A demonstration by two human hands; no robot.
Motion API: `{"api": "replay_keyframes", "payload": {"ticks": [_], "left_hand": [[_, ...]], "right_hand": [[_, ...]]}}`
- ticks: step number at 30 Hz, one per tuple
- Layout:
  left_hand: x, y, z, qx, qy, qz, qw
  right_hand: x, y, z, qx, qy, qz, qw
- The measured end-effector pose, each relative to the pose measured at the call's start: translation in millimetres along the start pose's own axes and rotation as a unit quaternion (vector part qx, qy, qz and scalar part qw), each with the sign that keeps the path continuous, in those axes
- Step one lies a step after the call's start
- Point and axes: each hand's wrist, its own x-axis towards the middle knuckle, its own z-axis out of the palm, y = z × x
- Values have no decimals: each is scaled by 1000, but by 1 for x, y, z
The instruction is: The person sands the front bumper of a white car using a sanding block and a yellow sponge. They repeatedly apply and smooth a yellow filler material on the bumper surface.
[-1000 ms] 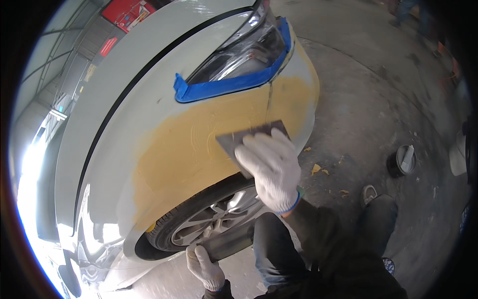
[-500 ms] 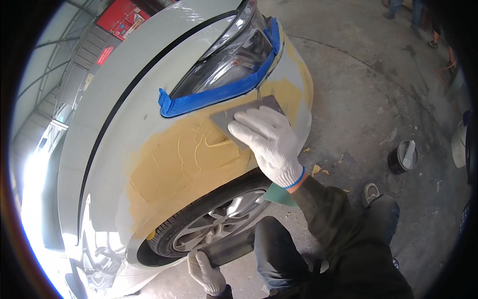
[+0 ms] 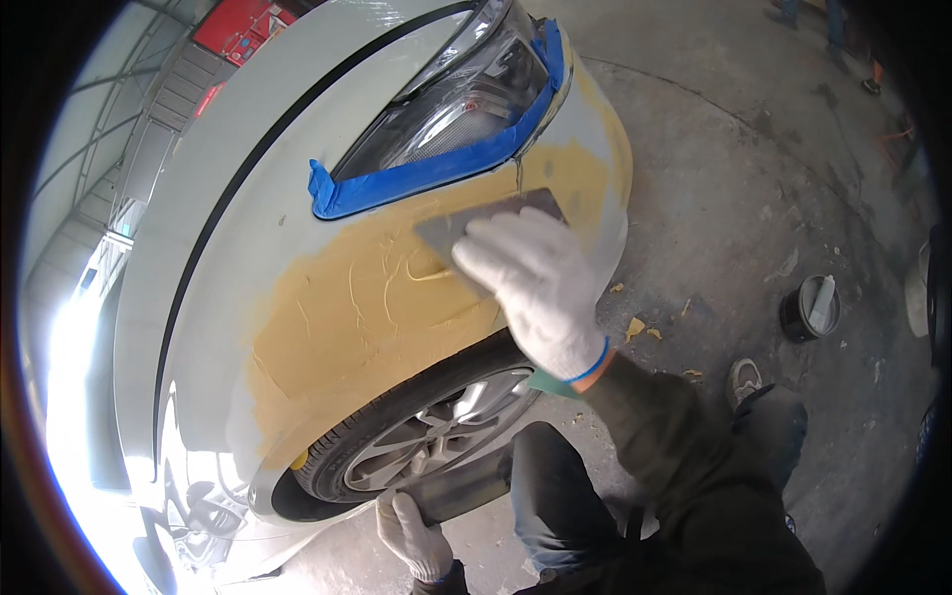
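Note:
A white-gloved right hand, my right hand, grips a flat grey spreader laid against the car's front corner. Beneath and left of it spreads tan body filler, with ridges and wavy lines on its surface. My left hand, also gloved in white, holds a dark flat rectangular plate by its left end, low beside the wheel. The palm side of my right hand is hidden. Just above the filler, blue masking tape edges the lower side of the headlight.
Below the filler sits the front wheel in its arch. A dark open can with a light tool in it stands on the concrete floor at right. Filler scraps lie near my right forearm. Other people's legs show at the far upper right.
The view has shifted slightly, and the car and can appear a little displaced. Both hands keep their holds; the spreader remains at nearly the same part of the filler.

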Motion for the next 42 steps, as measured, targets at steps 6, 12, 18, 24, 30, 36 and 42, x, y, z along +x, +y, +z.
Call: {"api": "replay_keyframes", "payload": {"ticks": [6, 12, 18, 24, 30, 36, 42], "left_hand": [[-3, 5, 4, 54, 11, 2, 998], [-1, -7, -7, 7, 5, 1, 1000], [0, -6, -7, 11, 8, 6, 1000], [2, -11, -6, -10, 11, 2, 1000], [-2, -3, -7, 13, 0, -6, 1000], [1, -9, -14, -2, 13, -7, 1000], [-1, -5, -21, 23, 28, -6, 999]], "right_hand": [[-33, -43, 12, 76, -4, 36, 996], [-33, -42, -5, 21, -26, 50, 998], [-56, -65, 10, 58, -9, 77, 995], [-21, -17, -13, -76, 15, 38, 996], [-3, 10, -5, 8, -23, 11, 1000], [-31, -44, -1, 18, 15, 25, 999], [-54, -74, 20, 13, -13, 19, 1000]]}}
